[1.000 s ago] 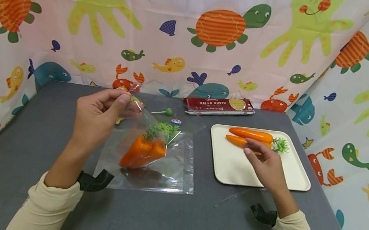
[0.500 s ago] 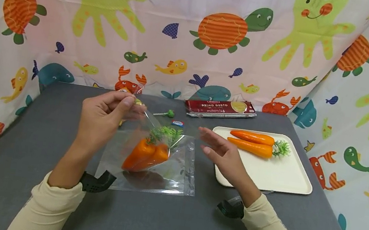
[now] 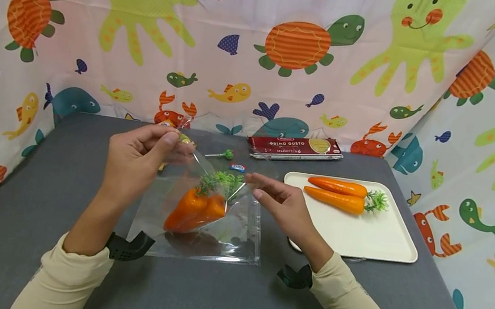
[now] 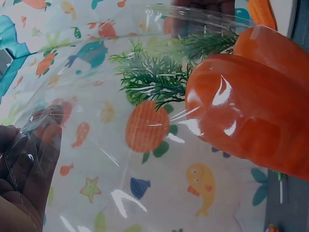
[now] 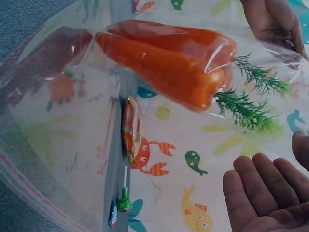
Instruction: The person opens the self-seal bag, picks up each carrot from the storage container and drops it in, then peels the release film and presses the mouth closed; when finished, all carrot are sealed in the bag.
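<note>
My left hand [image 3: 139, 157] pinches the upper edge of a clear plastic bag [image 3: 233, 251], holding part of it raised off the table. Inside the bag lie two thick orange carrots [image 3: 193, 213] with green leafy tops. At the bag's right side is my right hand [image 3: 287, 208], its fingers extended beside the leafy tops. The right wrist view shows this right hand [image 5: 270, 198] palm-up and loosely spread, holding nothing; whether its fingertips touch the film I cannot tell. Two slimmer carrots [image 3: 336, 200] lie on a cream tray [image 3: 382, 247] to the right.
A dark red spaghetti pack [image 3: 296, 148] lies at the table's back edge. A green-topped lollipop [image 3: 228, 154] and a small blue-wrapped item [image 3: 237, 168] sit behind the bag. A yellow wrapped item [image 3: 187, 139] is partly hidden by my left hand. A printed curtain hangs behind.
My right hand has moved left from above the carrots on the tray to the bag's right side. My left hand keeps its pinch on the bag, hardly moving.
</note>
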`<control>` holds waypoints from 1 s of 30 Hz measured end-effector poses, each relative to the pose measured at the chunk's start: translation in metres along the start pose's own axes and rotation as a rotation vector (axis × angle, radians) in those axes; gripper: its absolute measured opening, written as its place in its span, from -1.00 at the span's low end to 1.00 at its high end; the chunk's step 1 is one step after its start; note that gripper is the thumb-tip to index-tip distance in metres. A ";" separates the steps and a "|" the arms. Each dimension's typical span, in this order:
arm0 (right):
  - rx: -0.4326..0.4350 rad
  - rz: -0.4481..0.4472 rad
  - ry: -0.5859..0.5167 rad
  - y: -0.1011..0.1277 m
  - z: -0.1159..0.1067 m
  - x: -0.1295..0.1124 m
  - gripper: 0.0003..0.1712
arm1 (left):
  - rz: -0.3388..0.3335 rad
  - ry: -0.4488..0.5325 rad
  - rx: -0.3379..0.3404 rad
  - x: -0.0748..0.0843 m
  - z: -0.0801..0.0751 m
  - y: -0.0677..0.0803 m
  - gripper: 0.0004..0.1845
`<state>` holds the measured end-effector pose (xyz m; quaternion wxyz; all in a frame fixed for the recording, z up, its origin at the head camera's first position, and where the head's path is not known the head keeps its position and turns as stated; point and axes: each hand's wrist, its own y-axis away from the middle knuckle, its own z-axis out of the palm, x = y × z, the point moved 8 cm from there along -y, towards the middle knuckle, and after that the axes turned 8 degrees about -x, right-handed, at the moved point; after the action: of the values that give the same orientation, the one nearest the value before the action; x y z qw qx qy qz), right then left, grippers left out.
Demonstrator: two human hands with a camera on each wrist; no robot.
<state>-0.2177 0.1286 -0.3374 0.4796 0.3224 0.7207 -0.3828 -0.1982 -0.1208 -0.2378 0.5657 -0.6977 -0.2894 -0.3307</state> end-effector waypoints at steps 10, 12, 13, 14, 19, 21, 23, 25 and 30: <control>0.019 0.008 0.011 -0.001 -0.009 0.005 -0.70 | 0.001 -0.024 0.014 -0.001 -0.006 0.003 -0.83; 0.020 0.001 0.000 0.000 -0.011 0.003 -0.69 | 0.009 -0.028 0.018 -0.001 -0.007 0.004 -0.83; 0.020 -0.006 -0.003 0.000 -0.012 0.001 -0.69 | 0.015 -0.026 0.020 -0.001 -0.008 0.005 -0.83; 0.022 -0.014 -0.007 0.001 -0.014 -0.001 -0.69 | 0.027 -0.017 0.021 0.000 -0.009 0.005 -0.83; 0.035 -0.063 -0.001 0.004 -0.020 -0.015 -0.70 | 0.046 0.008 0.046 0.001 -0.014 0.009 -0.83; 0.042 -0.083 0.008 0.005 -0.023 -0.022 -0.70 | 0.041 0.007 0.061 0.001 -0.016 0.010 -0.83; 0.046 -0.106 0.021 0.006 -0.024 -0.029 -0.71 | 0.037 0.022 0.068 0.001 -0.017 0.011 -0.83; 0.047 -0.138 0.030 0.008 -0.025 -0.036 -0.72 | 0.041 0.048 0.069 0.001 -0.017 0.012 -0.83; 0.065 -0.206 0.049 0.012 -0.029 -0.053 -0.74 | 0.054 0.071 0.063 0.001 -0.016 0.013 -0.83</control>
<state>-0.2026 0.1542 -0.2831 0.4094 0.2714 0.7486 -0.4453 -0.1900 -0.1392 -0.2425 0.6063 -0.6748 -0.2603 -0.3306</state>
